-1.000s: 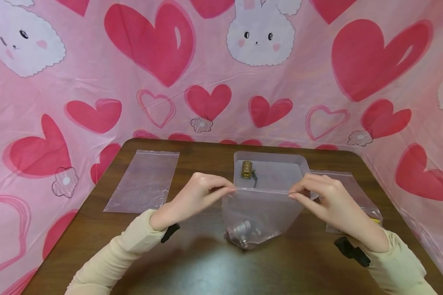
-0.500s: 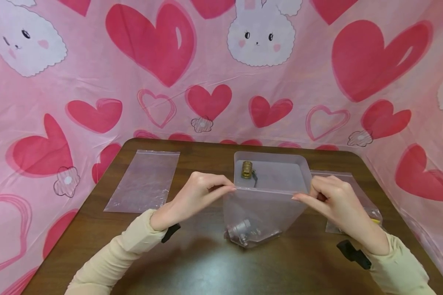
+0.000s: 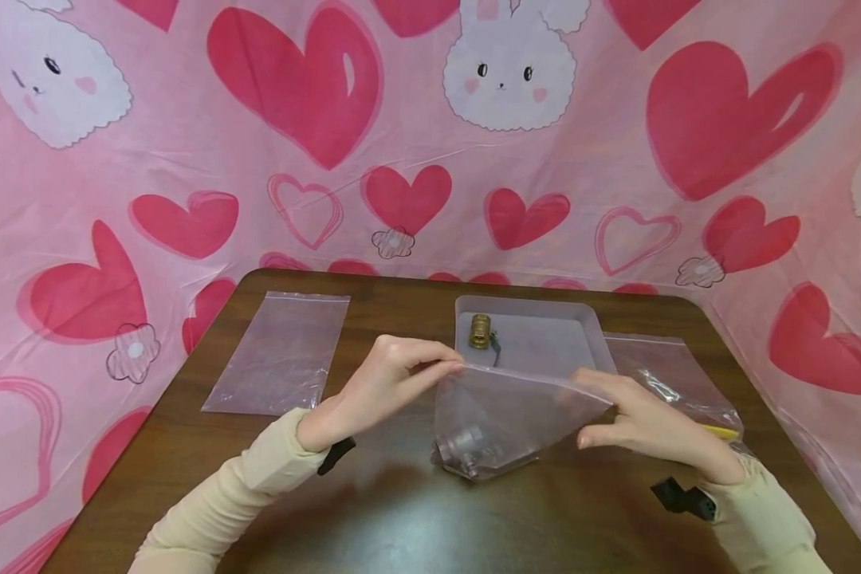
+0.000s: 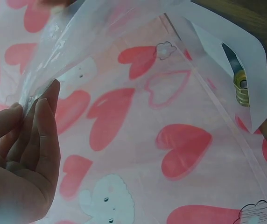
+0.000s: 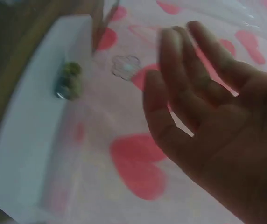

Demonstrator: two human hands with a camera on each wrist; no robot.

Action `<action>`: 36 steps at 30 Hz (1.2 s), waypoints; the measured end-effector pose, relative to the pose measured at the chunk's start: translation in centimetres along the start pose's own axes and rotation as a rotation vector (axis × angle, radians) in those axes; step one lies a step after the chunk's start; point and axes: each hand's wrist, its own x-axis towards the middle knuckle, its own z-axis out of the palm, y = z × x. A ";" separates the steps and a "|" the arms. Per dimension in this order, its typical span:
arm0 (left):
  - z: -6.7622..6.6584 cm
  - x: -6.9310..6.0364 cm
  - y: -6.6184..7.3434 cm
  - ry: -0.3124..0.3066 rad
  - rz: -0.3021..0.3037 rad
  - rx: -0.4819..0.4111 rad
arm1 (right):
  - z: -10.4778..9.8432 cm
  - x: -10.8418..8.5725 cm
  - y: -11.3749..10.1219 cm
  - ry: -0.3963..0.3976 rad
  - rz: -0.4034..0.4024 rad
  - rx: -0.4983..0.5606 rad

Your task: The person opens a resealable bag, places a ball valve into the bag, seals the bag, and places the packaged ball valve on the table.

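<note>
My left hand (image 3: pixel 387 383) pinches the top left corner of a clear zip bag (image 3: pixel 520 414) between thumb and fingers. The bag hangs down, with a silvery-grey metal fitting (image 3: pixel 461 445) in its lower left corner. Over on the bag's right side, my right hand (image 3: pixel 638 414) has its thumb apart and its fingers behind the film. The right wrist view shows that hand (image 5: pixel 208 102) with loose, spread fingers and nothing gripped. Behind the bag, a brass fitting (image 3: pixel 480 331) with a dark lever lies in a white tray (image 3: pixel 595 335).
A flat clear zip bag (image 3: pixel 280 351) lies on the left of the brown table (image 3: pixel 373 526). Another bag (image 3: pixel 678 375) with something yellow (image 3: pixel 721 431) in it lies at the right, partly behind the right arm. Heart-patterned cloth (image 3: pixel 402 88) surrounds the table.
My right hand has let go of the bag's top edge, its thumb now lower and apart from its fingers. The bag's right side has dropped to a slant; the left hand keeps its pinch.
</note>
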 end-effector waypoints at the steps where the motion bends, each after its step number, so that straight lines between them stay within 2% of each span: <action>1: 0.0 0.0 0.0 -0.001 -0.004 -0.001 | 0.5 0.0 0.2 -0.032 0.010 -0.009; 3: 0.0 0.0 0.0 -0.002 -0.013 -0.005 | 1.7 0.1 0.5 -0.081 0.025 -0.009; 7: 0.0 0.0 -0.2 -0.006 -0.038 -0.015 | 4.0 0.4 1.5 -0.131 -0.041 0.009; 10: 0.0 -0.1 -0.4 -0.006 -0.063 -0.027 | 5.3 0.6 2.5 -0.130 -0.095 0.037; 16: -0.3 -0.3 -1.1 0.002 -0.152 -0.073 | 7.1 0.7 3.6 -0.113 -0.106 0.051; 22: -0.8 -0.2 -1.9 0.019 -0.259 -0.096 | 8.1 1.1 3.7 -0.072 -0.086 0.052; 28: -1.1 -0.3 -2.6 0.037 -0.334 -0.097 | 8.5 1.2 3.7 -0.104 -0.068 0.112; 36: -1.4 -0.5 -3.0 0.047 -0.392 -0.098 | 8.5 1.2 3.8 -0.081 -0.156 0.139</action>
